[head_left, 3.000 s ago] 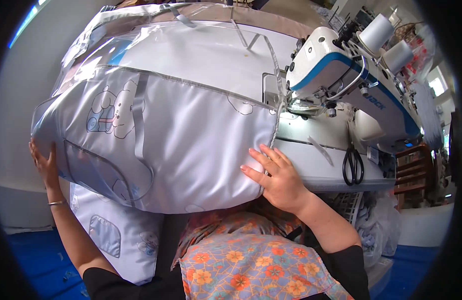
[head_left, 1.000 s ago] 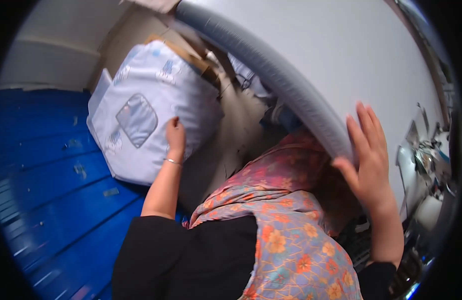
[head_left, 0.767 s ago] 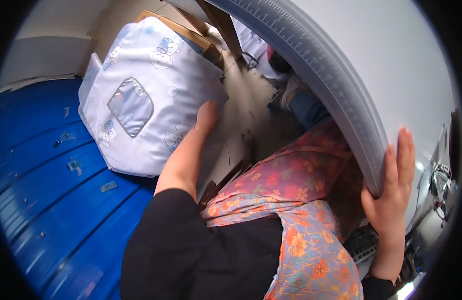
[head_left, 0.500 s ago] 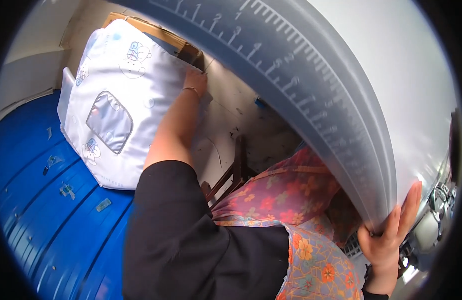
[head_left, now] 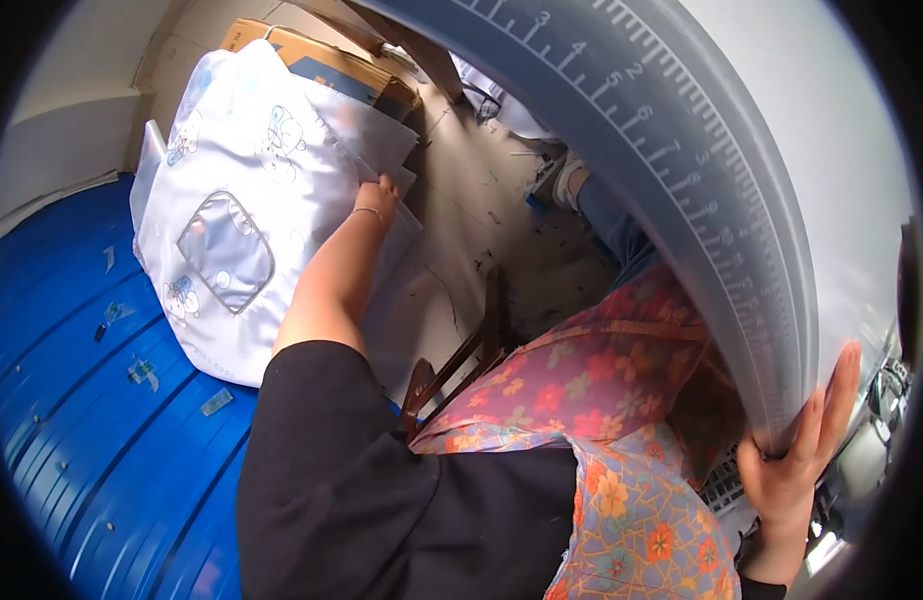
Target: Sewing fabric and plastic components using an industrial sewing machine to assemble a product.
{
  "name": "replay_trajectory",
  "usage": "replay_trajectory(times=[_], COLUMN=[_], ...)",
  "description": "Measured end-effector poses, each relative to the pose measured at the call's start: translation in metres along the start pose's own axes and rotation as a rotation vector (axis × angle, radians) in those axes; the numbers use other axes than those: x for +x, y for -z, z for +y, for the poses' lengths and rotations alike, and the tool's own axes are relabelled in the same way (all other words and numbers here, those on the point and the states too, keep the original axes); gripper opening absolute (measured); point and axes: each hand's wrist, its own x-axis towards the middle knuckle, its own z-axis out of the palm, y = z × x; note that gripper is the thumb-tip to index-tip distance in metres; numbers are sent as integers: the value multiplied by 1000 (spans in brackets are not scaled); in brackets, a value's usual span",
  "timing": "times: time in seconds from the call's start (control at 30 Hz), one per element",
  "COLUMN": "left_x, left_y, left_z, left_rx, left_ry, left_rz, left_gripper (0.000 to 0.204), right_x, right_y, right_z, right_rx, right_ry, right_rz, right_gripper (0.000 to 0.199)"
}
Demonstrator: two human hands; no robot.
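Note:
My left hand point(head_left: 378, 196) reaches out to the far left and pinches the edge of a white printed fabric piece point(head_left: 251, 140) with cartoon animals on it. A grey-edged window panel point(head_left: 226, 252) is set into the fabric, which hangs in a stack of several layers. On the right, my right hand point(head_left: 789, 478) lies against the edge of a white table point(head_left: 831, 150), its fingers stretched over the top and its thumb apart, holding nothing. A greyish strip with ruler marks point(head_left: 671, 170) runs along that table edge.
A cardboard box point(head_left: 331, 65) stands behind the fabric. Below it spreads a blue ribbed surface point(head_left: 71, 400) with bits of tape. Dark wooden legs point(head_left: 461, 370) stand on the littered floor. Another person's shoe point(head_left: 563, 185) shows beyond the table edge.
The view has shifted, showing more floor and box at the top. My left hand has come slightly closer along the fabric's edge, and its layers have spread apart. My right hand stays on the table edge.

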Motion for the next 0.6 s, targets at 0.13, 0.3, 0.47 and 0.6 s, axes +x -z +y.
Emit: replay_trajectory(times=[0.13, 0.3, 0.47, 0.6], left_x=[-25, -137, -286, -367], left_y=[-27, 66, 154, 251], left_z=[-44, -73, -173, -192], left_rx=[6, -206, -381, -358], left_ry=[103, 207, 731, 410], left_rz=[-318, 851, 1345, 1498], left_gripper=[27, 9, 24, 27], right_x=[3, 9, 20, 44], right_y=[-5, -4, -4, -2], right_z=[1, 0, -4, -30], right_rx=[28, -16, 4, -7], right_ry=[48, 53, 70, 79], right_rz=[74, 45, 168, 145], right_gripper=[95, 94, 87, 99])
